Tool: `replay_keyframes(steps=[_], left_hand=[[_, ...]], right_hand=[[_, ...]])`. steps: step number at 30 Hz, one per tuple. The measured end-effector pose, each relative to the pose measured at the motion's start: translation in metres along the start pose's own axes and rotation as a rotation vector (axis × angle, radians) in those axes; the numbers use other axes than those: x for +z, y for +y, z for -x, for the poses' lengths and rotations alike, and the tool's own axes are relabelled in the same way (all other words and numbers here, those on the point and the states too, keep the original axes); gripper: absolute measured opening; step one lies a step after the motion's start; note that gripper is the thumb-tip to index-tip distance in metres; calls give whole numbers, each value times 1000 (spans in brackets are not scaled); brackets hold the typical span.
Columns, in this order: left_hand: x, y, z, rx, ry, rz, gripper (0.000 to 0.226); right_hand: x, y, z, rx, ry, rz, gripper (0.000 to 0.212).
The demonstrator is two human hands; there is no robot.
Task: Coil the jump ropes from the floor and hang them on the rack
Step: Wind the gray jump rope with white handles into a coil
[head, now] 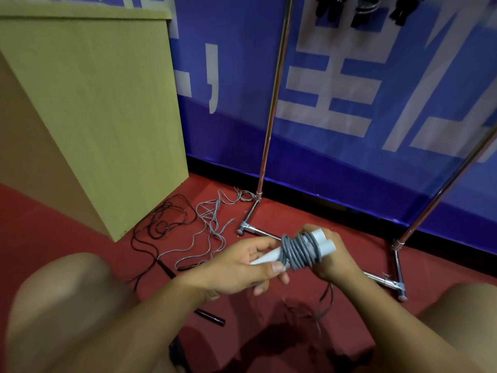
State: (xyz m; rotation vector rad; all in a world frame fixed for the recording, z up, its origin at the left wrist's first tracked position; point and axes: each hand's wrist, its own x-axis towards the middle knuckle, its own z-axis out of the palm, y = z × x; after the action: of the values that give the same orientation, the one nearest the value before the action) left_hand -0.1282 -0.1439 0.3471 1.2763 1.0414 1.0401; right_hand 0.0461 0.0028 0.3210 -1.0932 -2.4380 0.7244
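A grey jump rope [301,251] is wound in tight turns around its two white handles, held between both hands above the red floor. My left hand [239,267] grips the lower ends of the handles with thumb on top. My right hand [330,254] wraps around the upper ends and the coil; a loose grey end hangs down below it. On the floor lie a tangled grey rope [212,227] and a black rope [164,224] with black handles [209,317]. The metal rack [269,125] stands behind, with dark coiled ropes [363,9] hanging at the top.
A yellow-green wooden cabinet [102,103] stands at the left, touching the floor near the black rope. A blue banner wall [349,90] runs behind the rack. The rack's base bars [387,281] lie on the floor. My bare knees fill the lower corners.
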Motion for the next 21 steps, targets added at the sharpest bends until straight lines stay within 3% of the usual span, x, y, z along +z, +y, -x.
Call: replay_keyframes(steps=[2, 7, 11, 16, 21], left_hand=[[-2, -1, -3, 31, 123, 24, 31], [-11, -4, -10, 28, 457, 34, 10], [-19, -7, -15, -48, 656, -20, 11], [-31, -16, -22, -91, 833, -87, 10], [-38, -24, -27, -106, 942, -110, 7]], right_hand=[[3, -3, 1, -11, -25, 74, 29], [9, -19, 8, -57, -170, 88, 29], [5, -27, 16, -81, -230, 39, 32], [1, -40, 25, -155, -227, -2, 22], [-2, -37, 22, -49, -145, -31, 12]])
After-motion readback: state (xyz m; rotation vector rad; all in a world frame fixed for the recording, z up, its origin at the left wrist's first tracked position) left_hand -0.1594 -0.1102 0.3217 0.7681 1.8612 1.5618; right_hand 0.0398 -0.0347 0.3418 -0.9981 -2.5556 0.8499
